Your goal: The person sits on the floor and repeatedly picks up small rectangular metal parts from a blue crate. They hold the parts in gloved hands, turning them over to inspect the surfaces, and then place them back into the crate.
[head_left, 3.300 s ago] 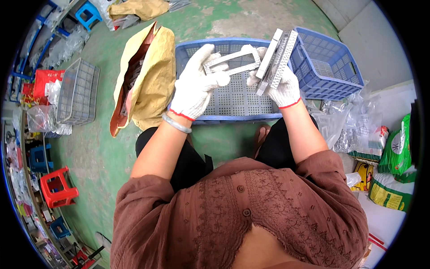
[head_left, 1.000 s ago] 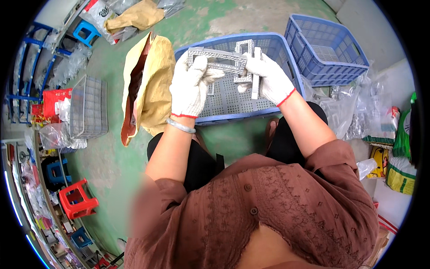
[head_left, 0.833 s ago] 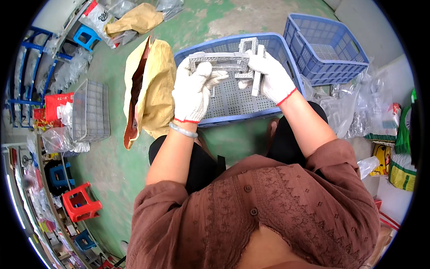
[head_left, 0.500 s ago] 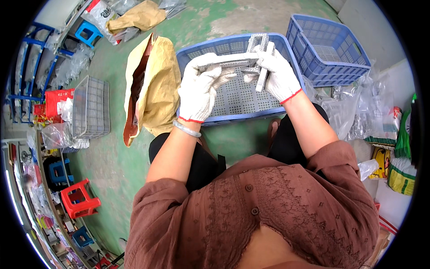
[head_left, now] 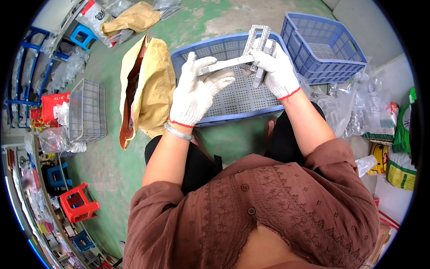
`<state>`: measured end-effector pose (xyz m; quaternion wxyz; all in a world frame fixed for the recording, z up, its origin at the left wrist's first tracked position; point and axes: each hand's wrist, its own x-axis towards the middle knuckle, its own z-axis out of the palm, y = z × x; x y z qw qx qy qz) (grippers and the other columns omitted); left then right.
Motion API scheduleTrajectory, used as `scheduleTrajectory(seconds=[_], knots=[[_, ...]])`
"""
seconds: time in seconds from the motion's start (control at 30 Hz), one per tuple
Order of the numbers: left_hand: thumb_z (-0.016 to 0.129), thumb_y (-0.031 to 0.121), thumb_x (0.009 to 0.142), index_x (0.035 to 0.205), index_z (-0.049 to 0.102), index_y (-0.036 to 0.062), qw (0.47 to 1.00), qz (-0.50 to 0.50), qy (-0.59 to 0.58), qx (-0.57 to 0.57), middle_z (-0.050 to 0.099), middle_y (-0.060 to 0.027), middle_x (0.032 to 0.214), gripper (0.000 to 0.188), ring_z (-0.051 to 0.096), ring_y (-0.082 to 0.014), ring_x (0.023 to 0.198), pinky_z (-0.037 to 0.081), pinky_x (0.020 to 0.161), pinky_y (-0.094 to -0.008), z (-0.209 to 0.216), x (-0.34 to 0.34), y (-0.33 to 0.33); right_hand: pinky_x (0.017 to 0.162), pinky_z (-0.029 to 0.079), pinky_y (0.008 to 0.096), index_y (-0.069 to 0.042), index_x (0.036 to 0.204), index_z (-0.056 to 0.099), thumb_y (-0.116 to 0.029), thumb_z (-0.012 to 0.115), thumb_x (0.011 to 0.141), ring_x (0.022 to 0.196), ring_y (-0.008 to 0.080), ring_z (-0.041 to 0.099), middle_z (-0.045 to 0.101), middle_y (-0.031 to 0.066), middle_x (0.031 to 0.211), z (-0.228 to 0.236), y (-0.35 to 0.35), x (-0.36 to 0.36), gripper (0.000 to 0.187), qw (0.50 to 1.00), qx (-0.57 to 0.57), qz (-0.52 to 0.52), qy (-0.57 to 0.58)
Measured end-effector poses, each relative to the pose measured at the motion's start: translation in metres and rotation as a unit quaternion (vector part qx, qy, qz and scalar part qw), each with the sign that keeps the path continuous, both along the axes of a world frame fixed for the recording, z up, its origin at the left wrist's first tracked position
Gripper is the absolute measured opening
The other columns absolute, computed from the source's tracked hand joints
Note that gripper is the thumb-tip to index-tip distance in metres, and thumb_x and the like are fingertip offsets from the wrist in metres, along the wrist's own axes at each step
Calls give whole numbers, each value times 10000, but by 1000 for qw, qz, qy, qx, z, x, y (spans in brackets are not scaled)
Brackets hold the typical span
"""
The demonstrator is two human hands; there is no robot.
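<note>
Grey metal bar (head_left: 224, 65) spans between left fingers (head_left: 210, 76) and right fingers (head_left: 262, 58).

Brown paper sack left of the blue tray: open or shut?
Open: the brown paper sack gapes along its left edge, dark reddish interior showing.

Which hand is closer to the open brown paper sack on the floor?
Left. The left hand is just beside the brown paper sack; the right hand is farther away, beyond it.

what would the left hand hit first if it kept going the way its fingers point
Probably the grey metal bar already across the left hand fingertips, then the right hand; beyond them lies the wide blue crate's far wall. Depth is unclear.
</note>
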<state>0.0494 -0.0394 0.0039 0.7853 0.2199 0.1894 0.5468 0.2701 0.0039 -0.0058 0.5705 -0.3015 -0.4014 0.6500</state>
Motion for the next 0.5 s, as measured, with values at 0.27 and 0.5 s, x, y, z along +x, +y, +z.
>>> scheduleTrajectory(seconds=[0.27, 0.5], knots=[[594, 23, 922, 1375, 421, -34, 994, 39, 77, 60, 508, -277, 1342, 489, 535, -401, 1252, 469, 1068, -522, -5, 6, -1, 566, 549, 297, -40, 921, 643, -70, 727, 825, 672, 151, 640, 643, 43, 797, 2, -1, 0, 131, 999, 4, -2, -32], [618, -93, 859, 1512, 189, 14, 996, 33, 60, 49, 450, -263, 1356, 789, 563, -396, 1201, 504, 1021, -516, 1, 10, -3, 752, 560, 324, -47, 1063, 623, -5, 689, 856, 856, 164, 660, 666, 56, 957, -15, 6, 4, 221, 999, -5, 10, 41]])
